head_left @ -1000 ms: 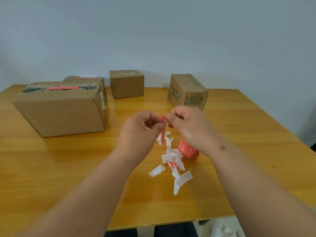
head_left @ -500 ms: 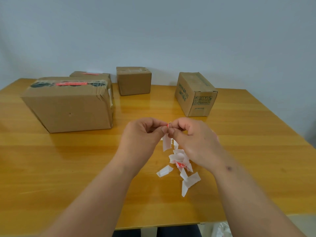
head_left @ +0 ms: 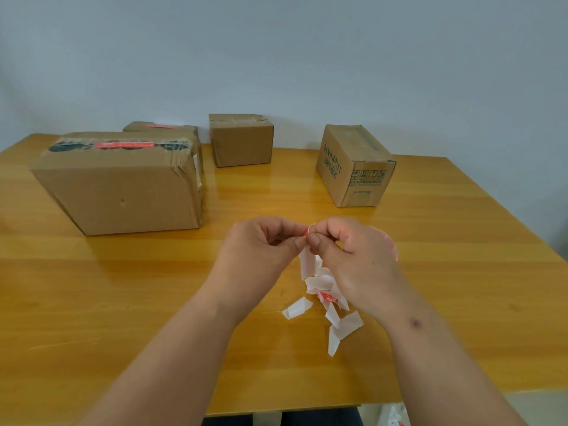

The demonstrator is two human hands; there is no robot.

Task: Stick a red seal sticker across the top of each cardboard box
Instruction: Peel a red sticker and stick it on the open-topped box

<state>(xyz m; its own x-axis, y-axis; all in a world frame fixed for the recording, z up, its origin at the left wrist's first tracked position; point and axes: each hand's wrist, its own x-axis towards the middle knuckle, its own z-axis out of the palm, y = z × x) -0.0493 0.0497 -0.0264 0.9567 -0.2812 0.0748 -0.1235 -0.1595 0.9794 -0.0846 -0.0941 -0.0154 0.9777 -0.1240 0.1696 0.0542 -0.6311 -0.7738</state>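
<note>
While both hands pinch a fresh red sticker [head_left: 309, 231] mid-table, L hand [head_left: 261, 253] & R hand [head_left: 353, 256] peeling its white backing [head_left: 305, 262], 2 boxes look sealed: big box [head_left: 120, 182], box behind [head_left: 159, 128]. 2 left: middle box [head_left: 241, 139], printed box [head_left: 353, 167].

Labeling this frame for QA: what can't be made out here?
- Red seal sticker, head view: only a sliver shows between the left hand and right hand; fingers hide the rest.
- Sticker roll: blurred pink edge behind the right hand.
- Rear-left box: mostly hidden by the large box.
- Small middle box: top seen too edge-on to check for a seal.
</note>
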